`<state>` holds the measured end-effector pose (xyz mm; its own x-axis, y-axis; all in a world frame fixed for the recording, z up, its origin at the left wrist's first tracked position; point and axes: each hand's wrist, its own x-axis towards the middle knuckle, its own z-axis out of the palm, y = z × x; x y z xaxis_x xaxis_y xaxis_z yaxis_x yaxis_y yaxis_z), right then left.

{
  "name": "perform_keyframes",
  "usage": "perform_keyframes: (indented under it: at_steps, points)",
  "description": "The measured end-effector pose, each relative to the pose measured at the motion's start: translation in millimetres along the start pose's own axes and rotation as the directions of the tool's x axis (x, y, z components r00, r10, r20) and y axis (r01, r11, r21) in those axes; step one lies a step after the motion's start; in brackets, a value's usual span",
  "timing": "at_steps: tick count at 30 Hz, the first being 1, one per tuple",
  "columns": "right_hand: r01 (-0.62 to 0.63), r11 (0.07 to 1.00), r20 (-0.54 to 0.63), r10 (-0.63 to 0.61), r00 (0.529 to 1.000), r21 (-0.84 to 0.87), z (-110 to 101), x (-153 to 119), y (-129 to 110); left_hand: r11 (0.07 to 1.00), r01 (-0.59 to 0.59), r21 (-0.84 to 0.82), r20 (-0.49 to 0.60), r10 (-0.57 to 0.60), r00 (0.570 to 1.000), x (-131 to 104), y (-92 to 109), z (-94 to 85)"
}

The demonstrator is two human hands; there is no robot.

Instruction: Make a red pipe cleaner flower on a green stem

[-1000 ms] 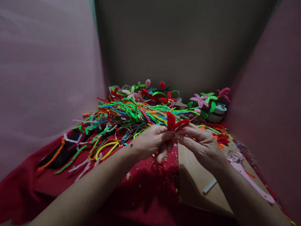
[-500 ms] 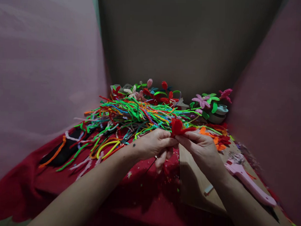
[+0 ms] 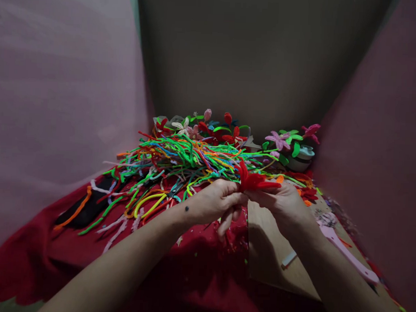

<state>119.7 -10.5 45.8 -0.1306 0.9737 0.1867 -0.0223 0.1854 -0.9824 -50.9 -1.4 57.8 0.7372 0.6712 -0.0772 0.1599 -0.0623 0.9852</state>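
Between my two hands is a red pipe-cleaner flower (image 3: 254, 181), its fuzzy petals fanned up and to the right. My left hand (image 3: 225, 200) pinches the flower's base from the left, with the lower fingers curled underneath. The fingertips of my right hand (image 3: 278, 201) press at the base from the right, close against the left fingertips. A thin dark stem end shows faintly below my left hand. Just behind lies a big heap of colourful pipe cleaners (image 3: 194, 153). Scissors with yellow handles (image 3: 150, 205) lie left of my left wrist.
Finished pipe-cleaner flowers (image 3: 234, 136) stand behind the heap, and more pink ones (image 3: 278, 140) at the back right. A pink-handled tool (image 3: 349, 254) rests on a tan board (image 3: 269, 258) at the right. A black pouch (image 3: 85, 211) lies left on the red cloth (image 3: 190, 283).
The red flower has turned in my fingers: its petals now spread wider and reach further right over my right hand. Both hands stay in nearly the same place.
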Motion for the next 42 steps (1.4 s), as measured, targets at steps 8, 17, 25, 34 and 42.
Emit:
perform_keyframes:
  at_steps: [8,17,25,34,42]
  points:
    - [-0.092,0.971,0.160,0.056,0.986,0.222,2.9,-4.6,1.4,0.977,0.011,-0.211,0.135,0.018,0.991,-6.3,3.4,-5.7]
    - [-0.302,0.847,0.200,0.236,0.951,0.438,22.2,-9.6,6.1,0.895,0.118,-0.429,0.250,-0.007,0.968,-9.4,0.5,-14.2]
    - [-0.117,0.824,-0.023,0.155,0.988,0.555,42.0,-12.1,3.4,0.821,0.085,-0.564,0.175,0.019,0.984,-9.2,-0.9,-13.6]
    - [0.101,0.876,-0.123,-0.048,0.991,0.471,45.9,-9.4,12.6,0.914,-0.019,-0.405,-0.069,-0.009,0.998,-10.4,1.2,-6.4]
    - [0.131,0.878,-0.142,-0.073,0.987,0.460,44.4,-7.1,15.4,0.895,-0.041,-0.443,-0.086,0.003,0.996,-11.0,0.8,-4.9]
